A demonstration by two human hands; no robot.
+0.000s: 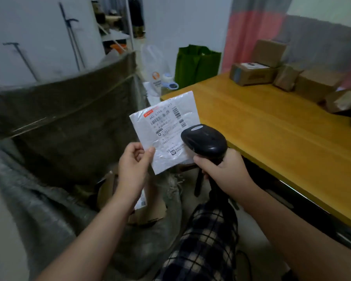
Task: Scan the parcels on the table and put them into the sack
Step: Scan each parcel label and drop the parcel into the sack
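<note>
Leg: checked trouser leg [207, 240] at bottom centre, between the two forearms.
Left hand [133, 165]: pinches the lower left corner of the white mailer [166, 126], thumb on the front face, fingers curled behind.
Right hand [223, 167]: fingers wrapped tight round the handle of the black scanner [205, 141].
Scanner: its head overlaps the mailer's lower right part and points at the label. Can't tell whether they touch.
Mailer: flat white poly parcel, held up in the air and tilted. The label faces the camera, with barcodes near its upper right. It sits above the sack mouth, just left of the table edge.
Sack [69, 110]: big dark woven sack, mouth wide open, filling the left half of the view.
Sack contents: brown cardboard parcels [150, 213] lie at the bottom, below the left wrist. One white-labelled piece is partly hidden by the arm.
Table [272, 138]: yellow wood top with a dark frame, right of the sack.
Remaining parcels: cluster of brown boxes [251, 75] at the table's far right, touching one another, one stacked on top.
Behind table: green bag [197, 63], with a white plastic bag [154, 63] to its left.
Background: white wall, pink and grey curtain [251, 37], blurred shelving.
</note>
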